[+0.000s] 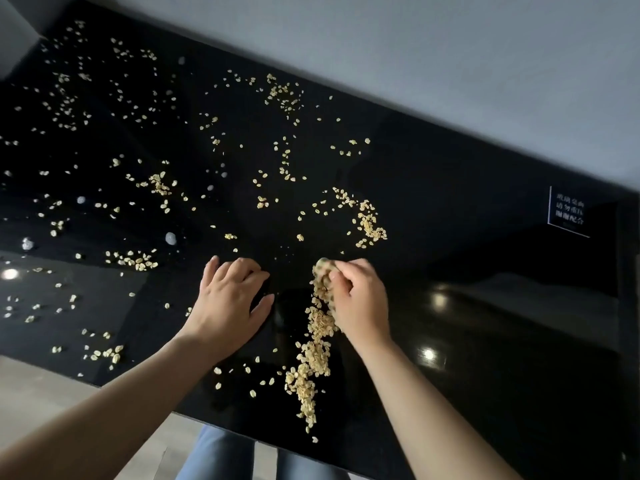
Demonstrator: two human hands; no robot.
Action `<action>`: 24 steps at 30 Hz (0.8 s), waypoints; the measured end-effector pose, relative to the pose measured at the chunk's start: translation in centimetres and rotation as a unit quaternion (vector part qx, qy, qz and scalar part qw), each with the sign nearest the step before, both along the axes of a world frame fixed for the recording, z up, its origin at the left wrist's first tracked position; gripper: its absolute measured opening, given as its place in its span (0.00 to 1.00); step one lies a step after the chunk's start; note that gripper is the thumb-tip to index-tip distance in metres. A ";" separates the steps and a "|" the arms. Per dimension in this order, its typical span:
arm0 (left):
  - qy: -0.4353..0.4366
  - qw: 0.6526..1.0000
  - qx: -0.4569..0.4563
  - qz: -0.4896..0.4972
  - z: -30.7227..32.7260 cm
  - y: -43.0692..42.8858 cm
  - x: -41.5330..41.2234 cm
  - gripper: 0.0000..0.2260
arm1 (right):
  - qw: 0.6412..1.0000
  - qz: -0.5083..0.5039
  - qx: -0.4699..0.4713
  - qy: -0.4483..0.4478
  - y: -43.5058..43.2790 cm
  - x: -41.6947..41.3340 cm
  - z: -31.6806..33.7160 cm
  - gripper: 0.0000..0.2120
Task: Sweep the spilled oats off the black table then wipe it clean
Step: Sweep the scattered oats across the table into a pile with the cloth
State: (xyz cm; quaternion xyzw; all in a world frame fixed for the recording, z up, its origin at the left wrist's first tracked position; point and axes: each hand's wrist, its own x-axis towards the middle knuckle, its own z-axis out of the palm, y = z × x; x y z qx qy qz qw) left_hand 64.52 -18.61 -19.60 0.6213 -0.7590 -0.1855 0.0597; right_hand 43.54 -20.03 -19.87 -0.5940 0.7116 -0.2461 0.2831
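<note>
We see a glossy black table (450, 209), pale gold-tan oats (317, 344) speckled all over it, thickest btm centre. Grey-white bits (170, 238) at left. Upper right, wall (450, 46) plain grey. At right, sign (569, 211) black w/ white chars. Lower left floor (34, 403) beige; jeans (221, 455) btm centre blue. In right hand (360, 299): a greenish thing (323, 262).

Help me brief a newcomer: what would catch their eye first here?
Pale oats scattered all over the glossy black table, thinnest at its right. Next, a thick trail of oats running from the right hand, curled on a greenish thing, toward the near edge. The left hand rests on the table beside it.
</note>
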 end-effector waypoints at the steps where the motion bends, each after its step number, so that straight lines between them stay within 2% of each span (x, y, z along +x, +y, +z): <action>1: 0.003 1.000 -0.003 0.000 0.1 -0.8 0.1 0.23 | 1.000 -0.011 0.000 -0.020 -0.3 -0.4 0.6 0.10; 3: -0.003 1.000 -0.005 -0.003 0.3 -2.2 0.3 0.26 | 0.997 -0.071 -0.030 -0.030 -1.4 -2.1 1.8 0.09; 6: -0.009 1.000 0.017 0.004 0.5 -3.6 0.6 0.28 | 0.984 -0.160 -0.075 0.017 -3.9 -5.5 2.7 0.09; 10: -0.019 0.999 0.038 0.001 0.2 -4.9 0.7 0.30 | 0.978 -0.200 -0.014 0.053 -7.3 -7.2 1.0 0.11; 15: -0.033 0.998 0.047 -0.022 -0.2 -6.3 0.8 0.32 | 0.982 -0.177 -0.020 0.060 -7.9 -3.7 -0.7 0.10; 18: -0.046 0.997 0.045 -0.030 -0.7 -6.7 1.0 0.33 | 0.995 -0.091 -0.026 0.040 -6.5 -1.0 -0.7 0.10; 21: -0.054 0.997 0.040 -0.044 -1.0 -6.7 1.4 0.33 | 1.000 -0.028 0.007 -0.011 -5.6 -0.2 -0.4 0.10; 24: -0.065 0.995 0.038 -0.058 -1.2 -6.7 1.9 0.33 | 0.997 -0.076 -0.026 -0.013 -6.7 -1.8 1.0 0.09</action>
